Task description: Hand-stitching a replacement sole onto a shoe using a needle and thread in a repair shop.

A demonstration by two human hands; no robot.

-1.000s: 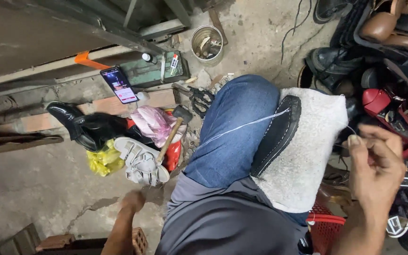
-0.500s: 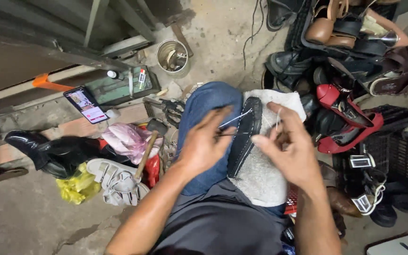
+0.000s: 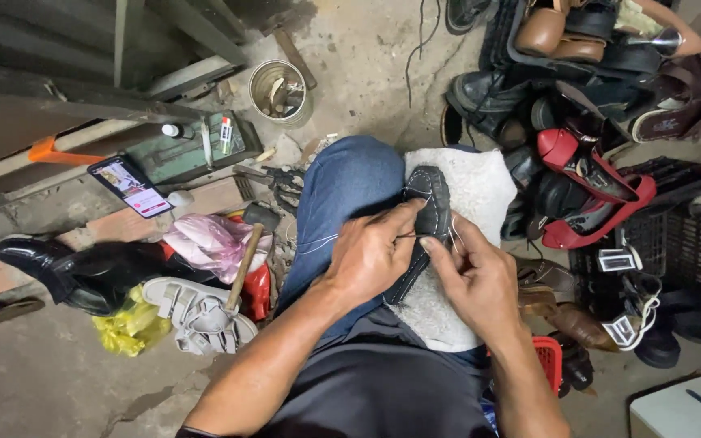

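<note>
Fingers [image 3: 406, 217] over half-hidden black shoe [image 3: 427, 215]

shoe [image 3: 427, 212]: black, white stitching | cloth [image 3: 468, 186]: white | hammer [image 3: 247, 247]: wooden handle | bag [image 3: 131, 328]: yellow

left hand [image 3: 371, 255], right hand [image 3: 472, 276] close together (fingertips pinched), forearms converging.

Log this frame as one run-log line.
left hand: grips dark shoe on white cloth | right hand: fingers pinch thread at shoe edge | hammer on floor, untouched
</note>
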